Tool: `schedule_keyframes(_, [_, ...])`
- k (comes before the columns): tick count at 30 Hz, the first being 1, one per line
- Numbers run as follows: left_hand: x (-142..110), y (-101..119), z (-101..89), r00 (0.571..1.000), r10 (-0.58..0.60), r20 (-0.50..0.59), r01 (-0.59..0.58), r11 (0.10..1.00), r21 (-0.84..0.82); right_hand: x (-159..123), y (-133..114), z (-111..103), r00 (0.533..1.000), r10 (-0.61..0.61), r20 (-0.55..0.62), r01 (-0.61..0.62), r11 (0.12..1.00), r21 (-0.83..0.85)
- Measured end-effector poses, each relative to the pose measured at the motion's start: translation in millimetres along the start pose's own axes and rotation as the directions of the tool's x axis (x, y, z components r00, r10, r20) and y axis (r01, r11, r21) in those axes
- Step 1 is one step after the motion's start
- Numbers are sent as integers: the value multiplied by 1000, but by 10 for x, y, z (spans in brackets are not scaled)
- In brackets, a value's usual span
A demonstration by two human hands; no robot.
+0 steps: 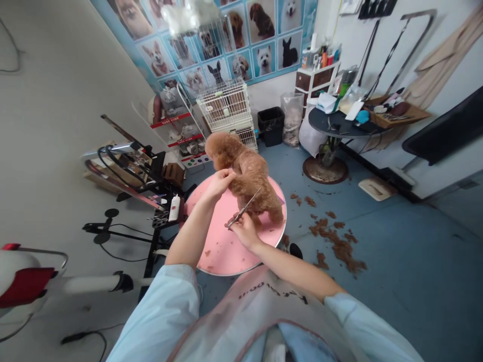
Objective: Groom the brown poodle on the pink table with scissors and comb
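A curly brown dog (251, 168), poodle-like, stands on a round pink grooming table (222, 246), its head toward the far left. My left hand (222, 182) is closed at the dog's raised front leg, just below its head; the paw itself is hidden by my fingers. Lower down, my right hand (245, 230) grips a pair of scissors (247, 205) by the handles. Their long blades point up and to the right, beside the dog's flank. Whether the tips touch the coat I cannot tell. Small tufts of cut hair lie on the pink tabletop.
Left of the table is a black stand with a white bottle (174, 208) and several scissors. Clumps of brown hair (339, 246) lie on the blue floor to the right. Behind are a white cage (226, 108), a black bin (270, 125) and a round dark table (339, 123).
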State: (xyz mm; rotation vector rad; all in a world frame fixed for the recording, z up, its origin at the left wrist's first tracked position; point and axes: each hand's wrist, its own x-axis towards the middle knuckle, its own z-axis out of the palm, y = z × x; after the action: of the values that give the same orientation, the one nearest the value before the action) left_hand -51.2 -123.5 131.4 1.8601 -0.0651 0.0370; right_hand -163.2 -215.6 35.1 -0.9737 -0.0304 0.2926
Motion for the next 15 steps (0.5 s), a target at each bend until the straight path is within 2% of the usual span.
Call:
schedule_keyframes(2, [3,-11,0,1000,-1,5,1,1000,0,4,11,-6,999,-17,27,17,1000,4])
schedule_keyframes(6, [-8,-18,17,1000,0,-5,0,1000,8,-1,16,-24,998,23,51,-22,1000,-4])
schedule_keyframes(11, [-24,-22,39,1000,4,-3,-5,1000,-5,-5,33,-43,998,-6,70,6,1000,7])
schedule_keyframes(15, [-40,-4,70,999,23,-27,-22,1000,9,34,70,-62,999,-7,40,7,1000,-4])
